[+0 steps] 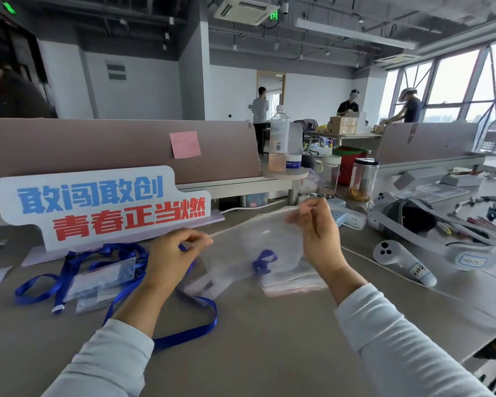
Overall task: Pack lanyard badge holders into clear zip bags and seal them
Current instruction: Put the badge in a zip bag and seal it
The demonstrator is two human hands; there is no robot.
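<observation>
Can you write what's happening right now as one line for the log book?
step: sealing | left hand grip: zip bag top edge | right hand grip: same edge | inside: blue lanyard | unpacked holders: left

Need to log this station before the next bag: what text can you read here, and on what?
"敢闯敢创" in blue, "青春正当燃" in red: desk sign.
"Hook", handwritten: white controller.
"Ho12", roughly: label on headset strap, blurred.
Pink sticky note: faint writing, unreadable.
Water bottle label: too small.
Green exit sign: blurred.
</observation>
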